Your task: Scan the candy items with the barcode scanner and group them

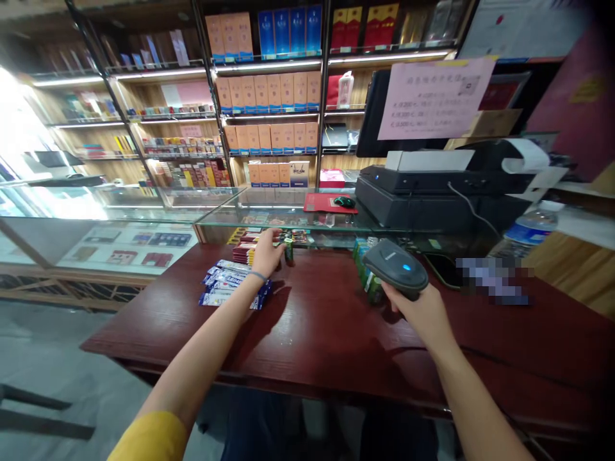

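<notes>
My right hand (419, 312) grips a dark grey barcode scanner (396, 266) with a blue light, held just above the red-brown wooden counter (327, 326). Its head points at green packs (366, 272) standing right in front of it. My left hand (267, 251) reaches far forward, fingers closed round a small green item (289, 247) by a stack of red packs (245, 251). Blue and white packets (225, 285) lie spread under my left wrist.
A black register and receipt printer (432, 192) stands on the glass display case (269, 214) at the back right, with a pink notice (432, 96) above. A black phone (444, 270) and a water bottle (528, 232) are at the right. Shelves of boxes fill the back wall.
</notes>
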